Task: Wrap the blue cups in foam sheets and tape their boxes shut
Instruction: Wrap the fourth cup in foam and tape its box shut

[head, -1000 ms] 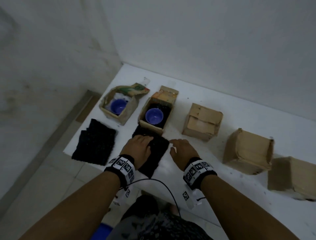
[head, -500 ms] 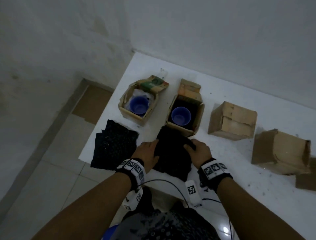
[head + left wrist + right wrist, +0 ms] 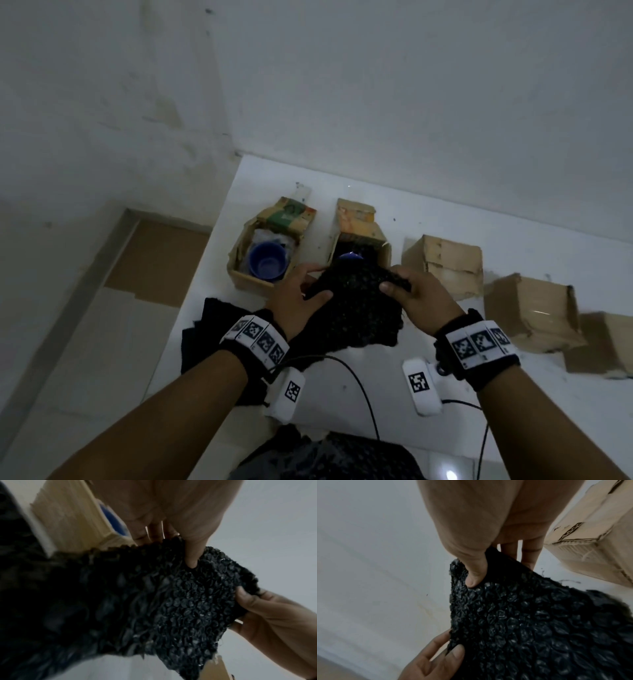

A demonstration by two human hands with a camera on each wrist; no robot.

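The head camera looks down from above the white table (image 3: 394, 387) toward the wall corner, while each wrist camera looks very near along its own palm, and all three views share the black bubbled foam sheet (image 3: 356, 308) (image 3: 180, 601) (image 3: 539, 622) between the hands.

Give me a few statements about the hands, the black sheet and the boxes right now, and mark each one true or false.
1. Both hands grip the black foam sheet. True: left hand and right hand pinch its far corners.
2. The left open box holds a blue cup. True.
3. All the boxes are open. False: the boxes to the right, such as the closed box, have their flaps folded shut.
4. The sheet lies flat on the table. False: its far edge is lifted.
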